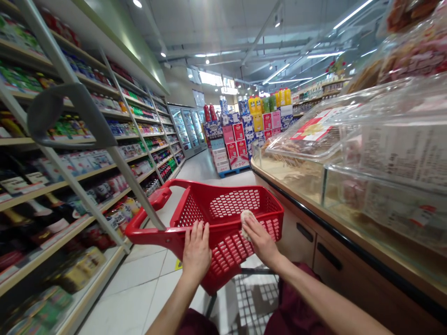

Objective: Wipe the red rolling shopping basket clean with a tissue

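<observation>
In front of me stands a red plastic shopping cart [223, 228], its perforated basket opening upward and its handle to the left. My left hand [197, 249] lies on the near rim with the fingers stretched flat over the edge. Farther right, my right hand [257, 235] has its fingers closed on a pale, crumpled cloth [247, 218]. That cloth presses against the near side of the basket, close to the rim. A grey pole with a dark grey handle [80, 111] leans across the cart's handle end, partly in front of the shelves.
Shelves of bottles and packs [94, 139] line the left. At right, a display counter [307, 186] holds clear plastic food boxes [310, 135]. Stacked drink cartons [237, 144] stand on a blue pallet ahead, with glass-door fridges [188, 125] behind. Below the cart is a wire rack [256, 298].
</observation>
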Demonstrator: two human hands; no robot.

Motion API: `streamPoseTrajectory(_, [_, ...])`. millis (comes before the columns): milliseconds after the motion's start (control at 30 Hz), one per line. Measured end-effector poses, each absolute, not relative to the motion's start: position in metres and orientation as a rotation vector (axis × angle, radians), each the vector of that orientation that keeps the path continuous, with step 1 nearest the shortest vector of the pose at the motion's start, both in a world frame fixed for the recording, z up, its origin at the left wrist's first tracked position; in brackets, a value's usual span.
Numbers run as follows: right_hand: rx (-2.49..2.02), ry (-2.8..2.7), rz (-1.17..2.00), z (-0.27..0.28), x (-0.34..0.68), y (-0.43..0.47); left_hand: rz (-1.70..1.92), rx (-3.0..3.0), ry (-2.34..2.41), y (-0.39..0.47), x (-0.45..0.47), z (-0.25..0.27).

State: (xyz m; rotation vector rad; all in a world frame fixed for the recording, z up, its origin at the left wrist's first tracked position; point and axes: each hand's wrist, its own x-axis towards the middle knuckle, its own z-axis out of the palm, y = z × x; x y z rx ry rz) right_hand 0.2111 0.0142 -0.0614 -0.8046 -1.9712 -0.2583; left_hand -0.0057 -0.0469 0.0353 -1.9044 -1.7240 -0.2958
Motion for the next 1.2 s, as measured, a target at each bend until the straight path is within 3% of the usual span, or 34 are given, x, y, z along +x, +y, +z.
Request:
streamPoseTrajectory(200, [-0.711, -2.162, -0.252, -0.093, 0.210, 0.005, -0.299, -1.927, -1.733, -0.046, -0.009, 0.032])
streamPoseTrajectory(367, [-0.700, -2.015, -0.264, -0.060, 0.193, 0.008, -0.308, -1.906, -1.732, -0.046, -0.007, 0.032])
streamPoseTrajectory(567, [-0.593, -2.132, -0.320, -0.075, 0.184, 0.004, -0.319, -1.926, -1.713, -0.046, -0.010, 0.028])
streamPoseTrajectory(767, [-0.595, -2.023, -0.320, -0.045, 0.163, 0.000, -0.322, -1.923, -1.733, -0.046, -0.011, 0.027])
streamPoseTrajectory(967, [-0.502, -2.176, -0.305, -0.062, 0.158, -0.008, -0.327, -1.922, -1.689, -0.047, -0.014, 0.025])
streamPoseTrajectory(1200, [-0.523, -2.036, -0.323, -0.026, 0.134, -0.006, -0.428, -1.974, -1.626, -0.050, -0.017, 0.028])
